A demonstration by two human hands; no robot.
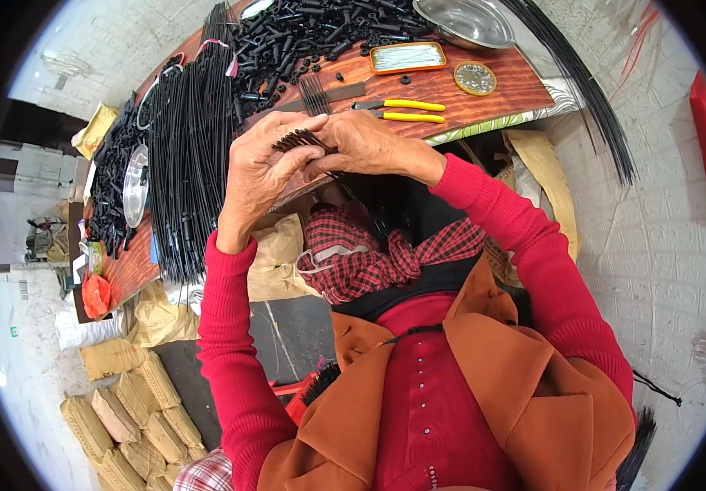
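Both hands meeting: left hand (259, 168) and right hand (369, 146) pinching 1 bundle of black rods (297, 141) above wooden table (500, 102).

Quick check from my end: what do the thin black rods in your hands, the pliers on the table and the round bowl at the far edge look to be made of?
Black rods, pinched by left hand and right hand: probably matte plastic or coated wire; too fine to tell. Pliers: grey metal jaws, yellow sleeves that look like rubber or plastic. Bowl: shiny silver with reflections, likely stainless steel. Table: glossy reddish wood grain.
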